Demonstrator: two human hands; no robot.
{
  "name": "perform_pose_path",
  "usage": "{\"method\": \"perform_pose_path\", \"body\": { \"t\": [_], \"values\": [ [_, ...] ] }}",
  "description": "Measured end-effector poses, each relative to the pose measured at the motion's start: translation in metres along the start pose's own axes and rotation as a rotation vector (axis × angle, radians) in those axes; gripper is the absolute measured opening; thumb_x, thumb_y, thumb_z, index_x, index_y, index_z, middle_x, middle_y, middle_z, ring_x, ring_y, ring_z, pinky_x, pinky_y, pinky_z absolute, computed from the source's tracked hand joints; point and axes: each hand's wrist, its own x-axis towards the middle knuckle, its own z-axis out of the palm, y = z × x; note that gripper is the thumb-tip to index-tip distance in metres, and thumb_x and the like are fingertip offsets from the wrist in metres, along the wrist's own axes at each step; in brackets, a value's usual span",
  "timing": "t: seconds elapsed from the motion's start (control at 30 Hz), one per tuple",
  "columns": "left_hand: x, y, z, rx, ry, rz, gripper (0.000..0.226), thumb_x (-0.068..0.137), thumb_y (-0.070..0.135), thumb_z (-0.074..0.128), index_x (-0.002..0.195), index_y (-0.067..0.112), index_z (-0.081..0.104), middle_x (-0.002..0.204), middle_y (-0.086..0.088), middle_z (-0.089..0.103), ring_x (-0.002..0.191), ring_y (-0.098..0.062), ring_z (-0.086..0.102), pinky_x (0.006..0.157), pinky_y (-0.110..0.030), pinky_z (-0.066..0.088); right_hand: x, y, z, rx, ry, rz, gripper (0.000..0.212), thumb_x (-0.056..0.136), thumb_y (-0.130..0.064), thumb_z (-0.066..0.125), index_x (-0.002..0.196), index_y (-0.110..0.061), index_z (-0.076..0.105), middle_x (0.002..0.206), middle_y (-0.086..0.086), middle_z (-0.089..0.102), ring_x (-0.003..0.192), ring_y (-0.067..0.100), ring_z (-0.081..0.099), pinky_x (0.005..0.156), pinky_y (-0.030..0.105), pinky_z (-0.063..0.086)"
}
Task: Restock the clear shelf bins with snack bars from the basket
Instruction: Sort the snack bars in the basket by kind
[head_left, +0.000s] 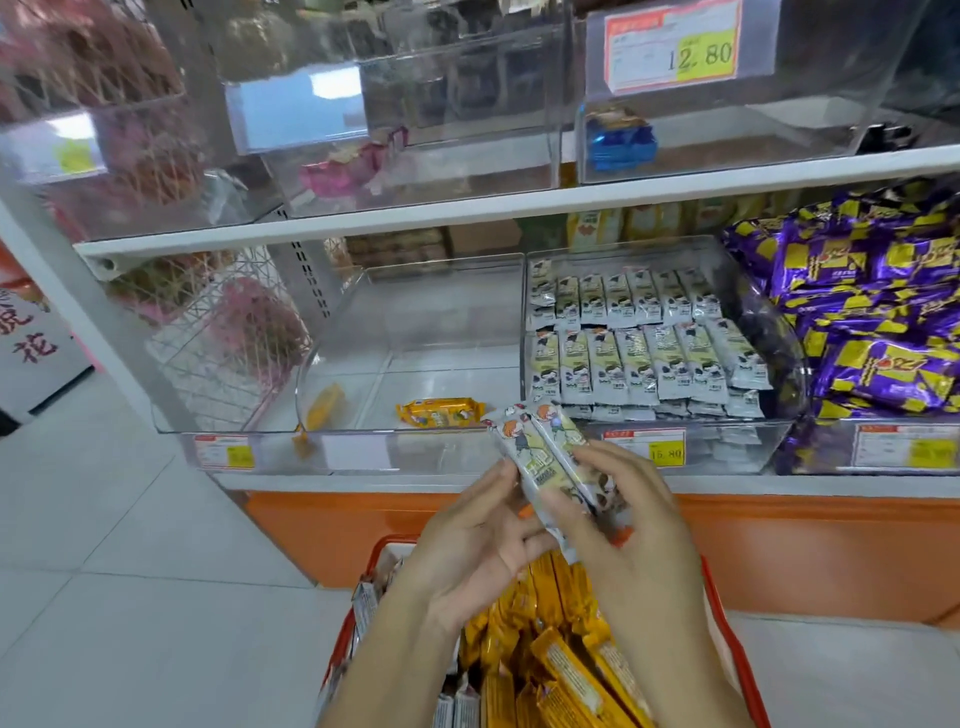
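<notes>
Left hand (470, 556), right hand (631, 535) gripping white snack bars (540, 454), red basket (397, 540) below, clear bin (415, 317) ahead

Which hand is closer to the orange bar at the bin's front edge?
Left. The left hand is in front of the orange bar; the right hand is farther right.

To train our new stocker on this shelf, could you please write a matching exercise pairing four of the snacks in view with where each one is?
Things:
1. pair of white snack bars
2. single orange bar
3. purple packets
4. blue packet

Places:
A. upper shelf bin
B. far-right lower bin
C. held by the left hand and right hand above the basket
D. front of the nearly bare lower bin

Pairs: 1-C, 2-D, 3-B, 4-A.
</notes>
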Motion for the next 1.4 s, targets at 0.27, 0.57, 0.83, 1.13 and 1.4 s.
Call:
{"method": "perform_pose_path", "body": {
  "t": [0.27, 0.57, 0.83, 1.13, 1.4],
  "values": [
    [0.026, 0.033, 0.036, 0.65, 0.104, 0.195, 0.031, 0.093, 0.008, 0.051, 0.122, 0.01, 0.061, 0.116, -0.004, 0.068, 0.111, -0.017, 0.063, 0.093, -0.03, 0.052, 0.04, -0.007, -0.021, -0.074, 0.122, 0.033, 0.046, 0.072, -0.025, 0.073, 0.111, -0.037, 0.05, 0.108, -0.02, 0.049, 0.094, -0.006, 0.052, 0.066, 0.009, 0.045],
    [0.096, 0.067, 0.036, 1.22, 0.459, 0.431, 0.039, 0.096, 0.017, 0.053, 0.134, 0.01, 0.051, 0.131, 0.0, 0.058, 0.118, -0.014, 0.055, 0.097, -0.028, 0.045, 0.205, 0.003, -0.028, -0.416, 0.01, 0.233, 0.039, 0.081, -0.026, 0.071, 0.116, -0.017, 0.056, 0.122, 0.009, 0.054, 0.087, 0.021, 0.052, 0.07, 0.027, 0.039],
    [0.102, 0.07, 0.028, 1.126, 0.362, 0.427, 0.037, 0.094, 0.002, 0.053, 0.127, 0.017, 0.057, 0.098, 0.022, 0.059, 0.085, 0.009, 0.058, 0.06, -0.015, 0.051, 0.283, 0.032, 0.014, -0.646, -0.15, 0.393, 0.051, 0.08, -0.053, 0.067, 0.109, -0.011, 0.057, 0.109, 0.013, 0.062, 0.094, 0.028, 0.063, 0.073, 0.033, 0.052],
    [0.108, 0.072, 0.019, 1.008, 0.355, 0.404, 0.037, 0.089, 0.0, 0.06, 0.124, 0.013, 0.061, 0.102, 0.013, 0.062, 0.096, -0.001, 0.06, 0.073, -0.008, 0.049, 0.284, 0.044, 0.06, -0.712, -0.079, 0.259, 0.038, 0.093, -0.034, 0.053, 0.125, -0.014, 0.051, 0.127, 0.017, 0.048, 0.109, 0.031, 0.054, 0.073, 0.03, 0.042],
    [0.099, 0.074, 0.018, 1.061, 0.343, 0.39, 0.033, 0.089, 0.006, 0.062, 0.122, 0.01, 0.063, 0.113, 0.003, 0.065, 0.104, -0.008, 0.061, 0.092, -0.02, 0.048, 0.252, 0.022, 0.039, -0.464, 0.035, 0.144, 0.019, 0.089, -0.025, 0.061, 0.106, -0.015, 0.059, 0.115, 0.012, 0.056, 0.095, 0.025, 0.059, 0.081, 0.031, 0.051]
  ]
}}
